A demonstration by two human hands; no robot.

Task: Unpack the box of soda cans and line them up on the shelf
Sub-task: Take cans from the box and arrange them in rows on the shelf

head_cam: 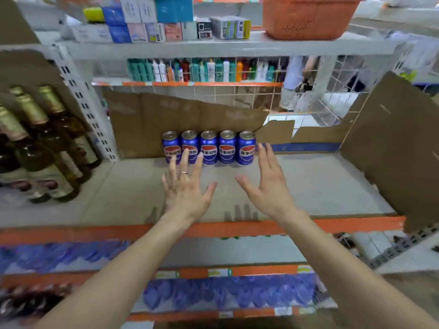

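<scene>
Several blue soda cans (227, 147) with red and white labels stand upright in a straight row at the back of the grey shelf (320, 186), against a cardboard sheet. My left hand (184, 186) hovers just in front of the left cans, fingers spread and straight, a ring on one finger, its fingertips overlapping the two leftmost cans in the view. My right hand (268, 184) is open too, fingers reaching toward the rightmost can without clearly touching it. Neither hand holds anything. The box is not visible.
Glass bottles (47, 148) with gold caps stand at the shelf's left. A cardboard panel (394, 148) walls the right side. An orange basket (308, 17) and small boxes sit on the shelf above. Blue packs fill the lower shelves. A person stands behind the wire mesh.
</scene>
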